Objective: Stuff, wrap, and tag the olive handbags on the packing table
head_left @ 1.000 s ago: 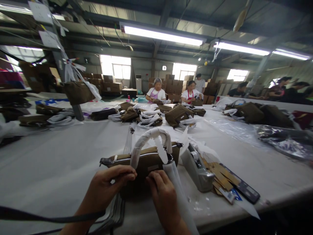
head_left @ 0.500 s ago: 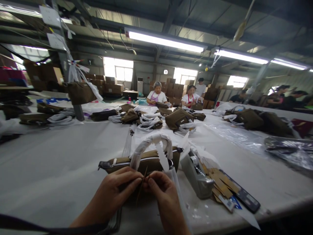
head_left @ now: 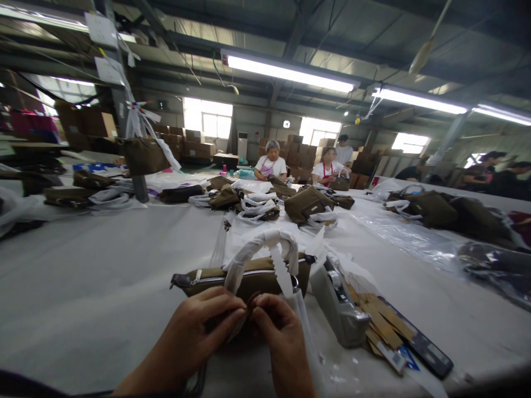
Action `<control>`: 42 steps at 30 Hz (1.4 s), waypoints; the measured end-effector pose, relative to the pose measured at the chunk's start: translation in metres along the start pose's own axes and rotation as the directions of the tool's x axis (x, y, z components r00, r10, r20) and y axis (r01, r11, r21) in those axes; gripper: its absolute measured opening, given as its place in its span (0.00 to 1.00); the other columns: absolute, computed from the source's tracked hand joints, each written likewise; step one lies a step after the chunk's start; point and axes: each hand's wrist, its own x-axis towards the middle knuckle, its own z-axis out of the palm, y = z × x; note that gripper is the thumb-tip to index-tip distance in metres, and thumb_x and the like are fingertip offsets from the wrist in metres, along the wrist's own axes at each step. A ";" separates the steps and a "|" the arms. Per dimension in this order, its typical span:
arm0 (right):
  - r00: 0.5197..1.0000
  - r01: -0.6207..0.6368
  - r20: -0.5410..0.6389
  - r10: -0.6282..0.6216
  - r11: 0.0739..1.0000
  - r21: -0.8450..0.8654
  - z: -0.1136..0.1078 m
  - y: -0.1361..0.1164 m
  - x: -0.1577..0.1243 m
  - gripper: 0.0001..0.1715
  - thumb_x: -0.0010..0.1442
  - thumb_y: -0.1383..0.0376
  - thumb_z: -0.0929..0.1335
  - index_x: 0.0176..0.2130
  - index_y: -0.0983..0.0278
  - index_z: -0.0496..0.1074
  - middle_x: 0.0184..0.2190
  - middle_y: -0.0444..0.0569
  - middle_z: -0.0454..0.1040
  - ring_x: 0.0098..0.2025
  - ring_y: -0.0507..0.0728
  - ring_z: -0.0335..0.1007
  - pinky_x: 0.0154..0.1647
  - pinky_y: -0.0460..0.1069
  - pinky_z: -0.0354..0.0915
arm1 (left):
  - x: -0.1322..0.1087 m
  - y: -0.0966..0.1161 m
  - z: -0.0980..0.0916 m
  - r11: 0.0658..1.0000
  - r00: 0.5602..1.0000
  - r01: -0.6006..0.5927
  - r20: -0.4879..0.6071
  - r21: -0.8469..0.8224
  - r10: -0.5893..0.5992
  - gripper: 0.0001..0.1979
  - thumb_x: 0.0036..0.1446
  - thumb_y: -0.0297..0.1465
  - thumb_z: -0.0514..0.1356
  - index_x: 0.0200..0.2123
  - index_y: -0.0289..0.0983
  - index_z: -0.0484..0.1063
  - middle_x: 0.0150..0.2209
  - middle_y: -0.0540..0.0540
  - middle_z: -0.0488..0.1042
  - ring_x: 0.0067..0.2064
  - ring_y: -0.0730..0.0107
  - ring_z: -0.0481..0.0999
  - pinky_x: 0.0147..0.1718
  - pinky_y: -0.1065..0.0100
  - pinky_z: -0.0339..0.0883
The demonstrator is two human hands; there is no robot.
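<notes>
An olive-brown handbag [head_left: 259, 283] with a silver zip stands upright on the table right in front of me. White wrapping covers its handle [head_left: 239, 260], and a loose jagged strip [head_left: 281, 271] of it hangs down. Before the bag's near side, my left hand [head_left: 201, 323] pinches a small thin brown tag [head_left: 253, 298] between thumb and forefinger. The fingertips of my right hand [head_left: 284, 329] are closed at the same tag from the right. Most of the tag is hidden by the fingers, so its attachment to the bag cannot be made out.
Right of the bag stands a grey tape dispenser [head_left: 342, 312], beside brown card tags [head_left: 381, 318] and a dark phone-like object [head_left: 431, 345]. Several wrapped handbags [head_left: 309, 204] lie across the table's far side. Clear plastic [head_left: 402, 237] spreads at right. Co-workers [head_left: 270, 163] are at the far side.
The tag, earlier seen edge-on and sticking up between my hands, has turned and sits lower among the fingers. The view has shifted slightly; both hands stay before the bag.
</notes>
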 end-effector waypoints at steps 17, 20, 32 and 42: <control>0.966 0.255 0.020 -0.258 0.936 -0.242 0.004 -0.011 0.000 0.12 0.54 0.76 0.74 0.32 0.59 0.81 0.33 0.44 0.80 0.36 0.53 0.78 0.37 0.41 0.74 | -0.009 0.000 0.004 0.984 0.998 0.031 0.044 0.175 -0.040 0.08 0.68 0.30 0.57 0.37 0.43 0.76 0.35 0.51 0.76 0.36 0.72 0.78 0.33 0.73 0.67; 0.970 0.244 0.036 -0.242 0.942 -0.230 0.005 -0.013 0.000 0.12 0.53 0.76 0.74 0.31 0.59 0.81 0.33 0.44 0.79 0.36 0.53 0.78 0.37 0.41 0.74 | -0.008 0.000 0.005 0.987 0.999 0.017 0.029 0.158 -0.022 0.09 0.68 0.29 0.56 0.37 0.42 0.76 0.34 0.50 0.76 0.36 0.72 0.77 0.34 0.73 0.67; 0.976 0.215 0.023 -0.215 0.953 -0.214 0.003 -0.008 -0.002 0.11 0.54 0.75 0.75 0.32 0.58 0.81 0.34 0.44 0.80 0.37 0.53 0.79 0.39 0.41 0.74 | -0.010 0.001 0.006 0.988 0.995 0.073 0.056 0.139 -0.082 0.10 0.69 0.30 0.55 0.37 0.41 0.75 0.35 0.50 0.75 0.37 0.70 0.76 0.35 0.71 0.66; 0.946 0.324 0.108 -0.306 0.899 -0.293 -0.001 -0.018 0.000 0.16 0.53 0.78 0.75 0.32 0.56 0.83 0.30 0.42 0.80 0.33 0.52 0.78 0.35 0.40 0.74 | -0.008 0.001 0.011 0.994 1.000 0.021 0.011 0.106 -0.022 0.11 0.67 0.26 0.56 0.33 0.39 0.74 0.32 0.50 0.74 0.34 0.73 0.76 0.33 0.74 0.65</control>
